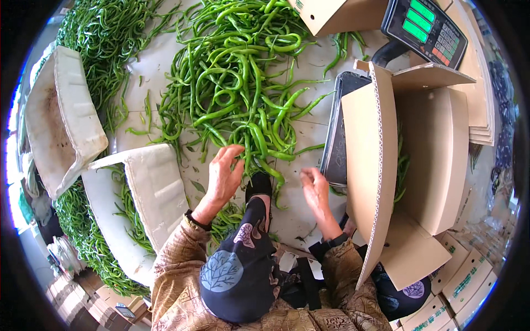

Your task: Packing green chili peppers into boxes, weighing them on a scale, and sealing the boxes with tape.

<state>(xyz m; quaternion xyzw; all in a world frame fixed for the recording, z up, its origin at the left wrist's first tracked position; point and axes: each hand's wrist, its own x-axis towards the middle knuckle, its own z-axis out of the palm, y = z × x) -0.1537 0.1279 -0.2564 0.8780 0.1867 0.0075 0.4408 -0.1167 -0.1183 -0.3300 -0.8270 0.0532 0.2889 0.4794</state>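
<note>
A large heap of long green chili peppers spreads over the pale floor in front of me. At the heap's near edge is my left hand, its fingers bent loosely toward the peppers and apart from the thumb, with no pepper seen in it. Farther right, my right hand hovers between the heap and the scale, half curled and open, holding nothing that I can see. An open cardboard box with some peppers inside stands to its right, partly over the black platform of a scale.
The scale's display glows green at the upper right. A stained white foam box and another foam box with peppers stand on the left. More peppers lie at the far left. Flattened cartons are stacked at the lower right.
</note>
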